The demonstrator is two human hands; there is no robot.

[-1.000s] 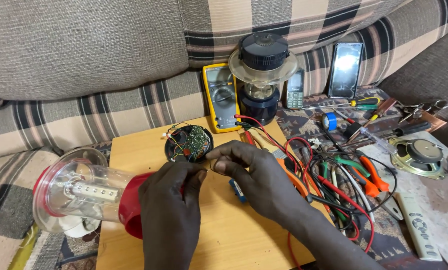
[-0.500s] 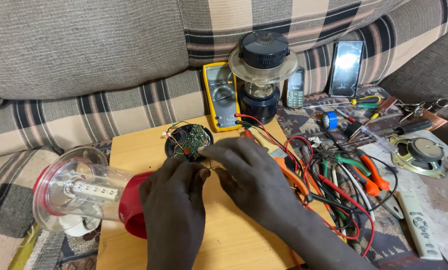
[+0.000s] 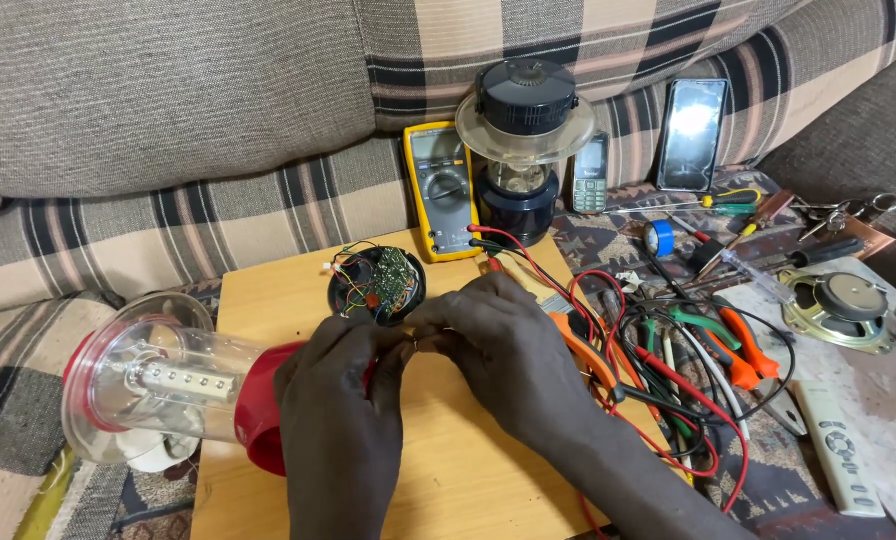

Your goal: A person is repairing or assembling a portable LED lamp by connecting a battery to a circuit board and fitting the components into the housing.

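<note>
On the wooden surface [image 3: 268, 290], a red lantern [image 3: 168, 385] with a clear globe lies on its side, its base under and just left of the left hand [image 3: 343, 420]. The right hand [image 3: 513, 350] meets the left fingertip to fingertip, both pinched together on something too small to tell. The round circuit board [image 3: 380, 285] lies just beyond the fingertips, wires trailing.
</note>
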